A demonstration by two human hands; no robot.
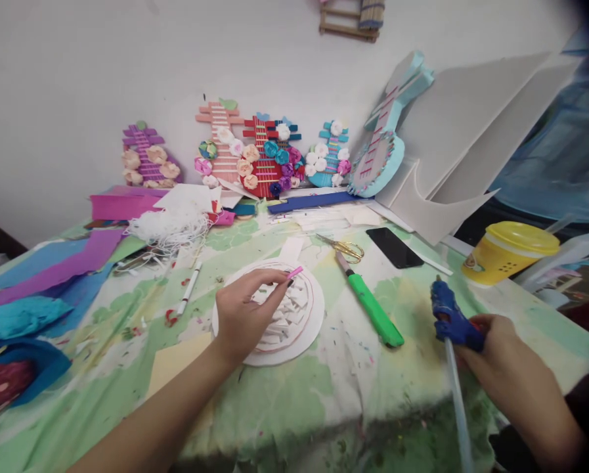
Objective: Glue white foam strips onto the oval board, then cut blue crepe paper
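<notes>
My left hand (245, 312) pinches a small pink strip (294, 272) over a white round foam disc (308, 332) covered with several folded white paper pieces. The disc lies on the green-patterned table cover in the middle. My right hand (494, 351) grips a blue hot glue gun (449, 318) at the right side of the table, its nozzle pointing away from me and a clear glue stick (459, 407) sticking out of its back toward me.
A green utility knife (373, 309), gold scissors (346, 247) and a black phone (394, 247) lie beyond the disc. A yellow lidded tub (511, 253) stands right. Decorated stick guitars (259, 154) and white foam boards (471, 131) lean on the wall. Coloured paper (52, 269) lies left.
</notes>
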